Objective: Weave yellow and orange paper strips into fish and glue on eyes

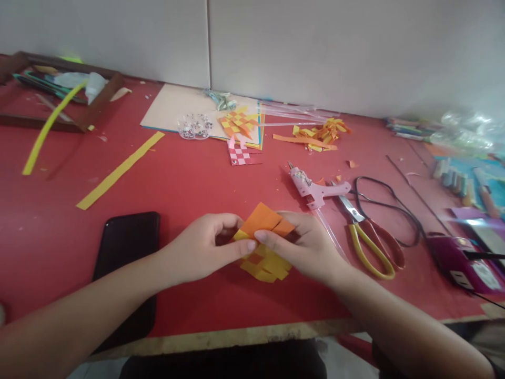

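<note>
Both hands hold a woven paper piece (260,221) of orange and yellow strips above the red table's front part. My left hand (209,245) pinches its left side, thumb on top and fingers partly hidden behind it. On the other side, my right hand (303,242) grips it with the thumb pressed on the orange part. Yellow strip ends hang below the thumbs. Farther back lie a finished-looking orange and yellow woven paper fish (238,123) and a pink and white one (239,152).
To the right are a pink glue gun (315,190) and scissors (371,239) with yellow and red handles. A black phone (128,242) lies partly under my left forearm. Yellow paper strip (120,171), paper scraps (329,134) and a wooden frame (89,113) lie farther off.
</note>
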Demonstrator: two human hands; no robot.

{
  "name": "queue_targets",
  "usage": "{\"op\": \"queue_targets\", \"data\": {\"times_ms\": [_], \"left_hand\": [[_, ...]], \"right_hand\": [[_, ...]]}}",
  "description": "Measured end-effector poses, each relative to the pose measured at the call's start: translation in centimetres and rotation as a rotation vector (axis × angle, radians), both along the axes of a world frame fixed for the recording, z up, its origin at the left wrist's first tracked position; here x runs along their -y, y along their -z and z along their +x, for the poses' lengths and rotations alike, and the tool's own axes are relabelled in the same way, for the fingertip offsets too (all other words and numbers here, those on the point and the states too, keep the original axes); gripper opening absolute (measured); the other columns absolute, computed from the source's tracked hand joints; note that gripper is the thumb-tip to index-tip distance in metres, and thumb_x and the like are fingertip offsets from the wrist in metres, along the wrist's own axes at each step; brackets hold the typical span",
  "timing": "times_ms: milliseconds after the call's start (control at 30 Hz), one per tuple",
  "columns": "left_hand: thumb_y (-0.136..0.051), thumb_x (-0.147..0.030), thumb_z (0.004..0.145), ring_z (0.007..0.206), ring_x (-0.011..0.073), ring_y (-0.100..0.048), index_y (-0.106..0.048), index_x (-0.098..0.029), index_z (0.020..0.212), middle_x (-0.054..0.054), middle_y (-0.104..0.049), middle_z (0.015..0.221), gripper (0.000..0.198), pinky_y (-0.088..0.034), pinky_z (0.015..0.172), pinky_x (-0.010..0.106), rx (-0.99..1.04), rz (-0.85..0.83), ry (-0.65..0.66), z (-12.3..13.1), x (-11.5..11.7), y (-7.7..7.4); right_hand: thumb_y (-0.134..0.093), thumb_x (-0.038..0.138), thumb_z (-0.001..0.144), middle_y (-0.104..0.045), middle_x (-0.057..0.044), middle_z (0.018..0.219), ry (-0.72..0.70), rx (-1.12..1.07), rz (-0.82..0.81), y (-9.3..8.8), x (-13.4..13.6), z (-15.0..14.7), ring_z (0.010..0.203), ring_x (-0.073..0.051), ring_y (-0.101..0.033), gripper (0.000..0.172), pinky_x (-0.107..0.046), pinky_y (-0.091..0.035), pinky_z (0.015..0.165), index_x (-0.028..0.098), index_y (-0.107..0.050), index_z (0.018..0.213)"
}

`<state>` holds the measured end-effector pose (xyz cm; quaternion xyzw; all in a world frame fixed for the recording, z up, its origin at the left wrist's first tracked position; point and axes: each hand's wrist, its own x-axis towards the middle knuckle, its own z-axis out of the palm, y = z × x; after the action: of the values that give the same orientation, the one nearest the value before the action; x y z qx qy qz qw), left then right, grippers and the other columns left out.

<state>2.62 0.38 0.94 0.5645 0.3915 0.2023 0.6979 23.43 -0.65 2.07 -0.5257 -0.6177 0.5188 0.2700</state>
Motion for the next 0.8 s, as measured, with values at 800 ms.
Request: {"op": "queue_targets", "data": {"times_ms": [800], "left_hand": [[-0.066, -0.027, 0.085, 0.065, 0.0104, -0.062, -0.069, -0.017, 0.085, -0.002, -0.070, 0.075, 0.010, -0.045, 0.056, 0.018, -0.017, 0.017, 0.006, -0.06, 0.01, -0.60]], "right_hand": [[-0.061, 0.037, 0.089, -0.059, 0.000, 0.063, -0.045, 0.052, 0.209, 0.27, 0.50, -0.25, 0.055, -0.010, -0.055, 0.029, -0.022, -0.041, 0.049, 0.017, -0.062, 0.069]]}}
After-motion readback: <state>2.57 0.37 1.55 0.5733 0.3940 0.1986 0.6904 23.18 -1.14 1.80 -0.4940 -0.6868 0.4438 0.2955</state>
